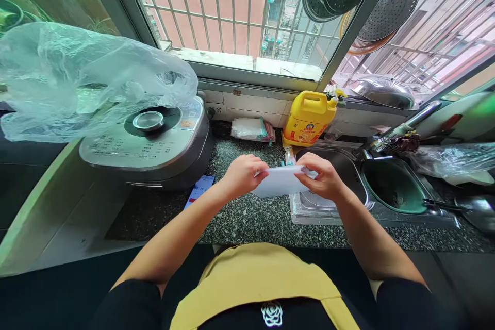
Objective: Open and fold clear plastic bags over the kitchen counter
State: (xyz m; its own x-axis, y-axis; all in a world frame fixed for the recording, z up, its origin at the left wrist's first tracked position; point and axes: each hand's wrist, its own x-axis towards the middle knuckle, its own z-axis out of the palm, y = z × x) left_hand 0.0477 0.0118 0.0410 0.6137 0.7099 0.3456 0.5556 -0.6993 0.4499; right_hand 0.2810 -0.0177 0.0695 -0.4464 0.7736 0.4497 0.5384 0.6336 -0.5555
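A translucent, whitish plastic bag [277, 182] is stretched between my two hands above the speckled counter. My left hand [244, 175] pinches its left end between thumb and fingers. The right end is gripped by my right hand [320, 175], thumb below and fingers on top. Behind the hands, against the tiled wall, lies a stack of flat clear bags [252, 129] with teal and pink edges. A clear plastic tray-like piece [299, 211] rests beneath my right hand, beside the sink. Whether anything is inside the held bag I cannot tell.
A grey rice cooker [170, 149] stands left, partly under a large clear plastic bag [96, 72]. A blue card-like item [200, 188] lies beside it. A yellow jug [310, 118] stands behind the sink [348, 160], which holds a green basin [386, 201] under a faucet [402, 129].
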